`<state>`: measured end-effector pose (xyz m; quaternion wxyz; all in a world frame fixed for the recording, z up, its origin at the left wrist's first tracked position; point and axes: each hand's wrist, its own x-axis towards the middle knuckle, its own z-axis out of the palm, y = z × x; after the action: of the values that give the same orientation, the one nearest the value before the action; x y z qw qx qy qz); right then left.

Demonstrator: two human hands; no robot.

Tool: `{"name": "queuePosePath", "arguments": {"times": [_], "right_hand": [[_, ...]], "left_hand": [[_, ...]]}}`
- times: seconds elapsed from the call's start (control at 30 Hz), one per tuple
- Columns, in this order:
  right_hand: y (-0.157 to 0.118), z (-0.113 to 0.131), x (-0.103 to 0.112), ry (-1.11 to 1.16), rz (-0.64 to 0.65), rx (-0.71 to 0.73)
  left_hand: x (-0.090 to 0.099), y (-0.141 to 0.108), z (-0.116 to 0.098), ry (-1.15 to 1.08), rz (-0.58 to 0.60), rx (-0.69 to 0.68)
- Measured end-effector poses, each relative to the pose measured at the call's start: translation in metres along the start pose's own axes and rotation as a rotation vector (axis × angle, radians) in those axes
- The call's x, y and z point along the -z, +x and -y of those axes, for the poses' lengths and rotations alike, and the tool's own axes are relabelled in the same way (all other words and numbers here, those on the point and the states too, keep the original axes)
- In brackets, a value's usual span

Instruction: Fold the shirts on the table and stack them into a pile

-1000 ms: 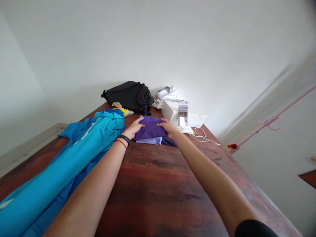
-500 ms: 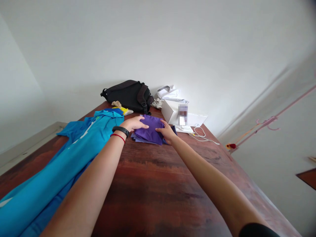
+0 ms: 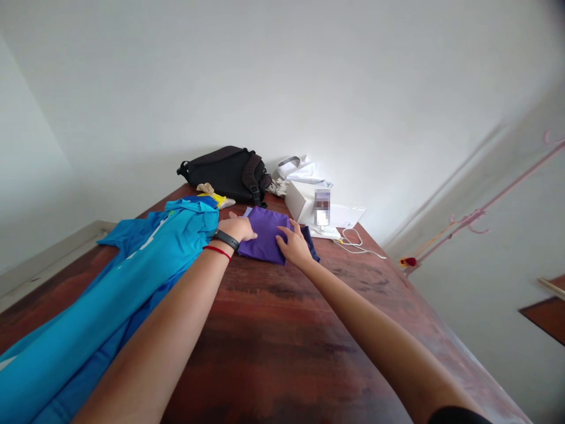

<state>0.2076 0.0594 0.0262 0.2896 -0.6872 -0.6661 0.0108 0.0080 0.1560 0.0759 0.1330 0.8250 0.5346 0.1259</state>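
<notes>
A folded purple cloth [image 3: 265,235] lies flat on the wooden table, with a lighter lilac edge showing at its far left corner. My left hand [image 3: 236,227], wearing a black wristband and a red string, rests at its left edge. The thumb lies over the cloth and the other fingers are partly hidden, apart from the thumb. My right hand [image 3: 295,242] is at the right edge, its fingers spread over the cloth. Dark navy fabric [image 3: 311,242] shows just beyond my right hand.
Blue garments [image 3: 145,271] stretch along the left of the table [image 3: 282,341]. Behind are a black backpack [image 3: 225,174], yellow and beige cloth pieces [image 3: 212,194], a white box [image 3: 298,200], a white bag [image 3: 302,169] and a cable [image 3: 359,246]. A pink rack [image 3: 477,215] stands at the right.
My left hand has slid nearer along the cloth's left edge, and my right hand is spread further over it. The purple top layer now covers the lilac layers at the near edge.
</notes>
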Motion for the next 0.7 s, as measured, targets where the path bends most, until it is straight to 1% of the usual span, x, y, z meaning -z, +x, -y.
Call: {"name": "queuePosePath", "arguments": {"times": [0.07,0.13,0.23,0.3,0.4,0.5,0.6,0.7], "right_hand": [[0.0,-0.003,-0.001,-0.053,0.017,0.031],[0.002,-0.009,-0.006,-0.048,0.069,0.085],[0.006,-0.018,-0.016,0.066,0.16,0.185],[0.007,-0.022,-0.023,0.157,0.176,0.202],[0.007,-0.025,-0.028,0.261,0.168,0.167],[0.002,-0.022,-0.028,0.313,0.164,0.1],[-0.012,-0.014,-0.024,0.228,0.173,0.022],[-0.035,-0.006,-0.018,0.113,0.193,0.065]], "left_hand": [[-0.001,0.0,-0.009,0.013,-0.025,-0.027],[-0.006,0.0,-0.022,-0.01,-0.045,-0.137],[-0.024,-0.001,-0.035,-0.043,-0.06,-0.314],[-0.04,-0.001,-0.035,-0.055,-0.057,-0.358],[-0.061,0.001,-0.025,-0.054,-0.058,-0.353],[-0.072,0.001,-0.016,-0.065,-0.106,-0.323],[-0.076,-0.001,-0.016,-0.105,-0.175,-0.287],[-0.076,-0.005,-0.02,-0.095,-0.198,-0.255]]}}
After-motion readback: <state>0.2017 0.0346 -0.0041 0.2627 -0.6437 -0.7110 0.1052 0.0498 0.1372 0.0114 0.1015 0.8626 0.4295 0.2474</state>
